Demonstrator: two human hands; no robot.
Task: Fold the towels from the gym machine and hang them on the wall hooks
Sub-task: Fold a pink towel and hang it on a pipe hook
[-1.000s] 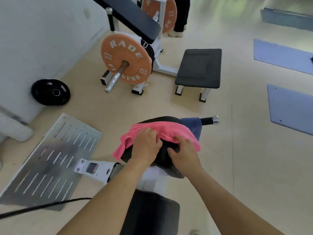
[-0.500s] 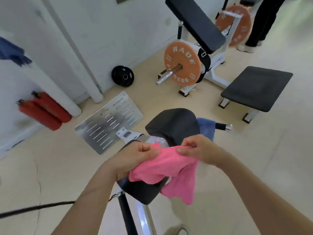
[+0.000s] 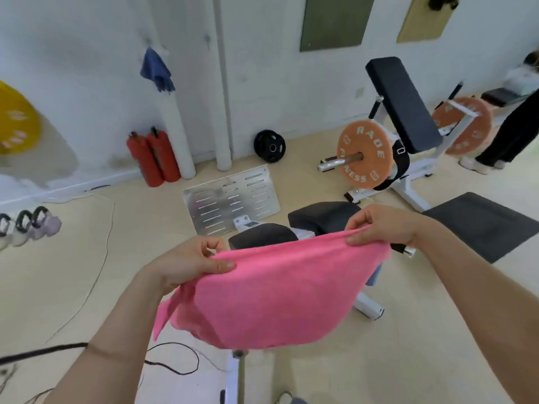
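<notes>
A pink towel (image 3: 274,293) hangs spread out in the air in front of me. My left hand (image 3: 189,263) pinches its upper left edge and my right hand (image 3: 382,228) pinches its upper right edge. Behind the towel stands the gym machine with two black pads (image 3: 320,217). A sliver of a blue towel (image 3: 374,275) shows past the pink one's right edge, below the machine's handle. Another blue towel (image 3: 156,71) hangs on the white wall at the upper left.
Two red fire extinguishers (image 3: 153,157) lean at the wall, beside white pipes. A slotted metal plate (image 3: 230,196) and a black weight plate (image 3: 269,145) lie on the floor. A bench with orange plates (image 3: 364,154) stands right; a person's legs (image 3: 507,141) beyond. Cables cross the floor.
The pink towel was lifted off the machine's pad and pulled apart between my hands until it hangs spread. My view rose toward the wall.
</notes>
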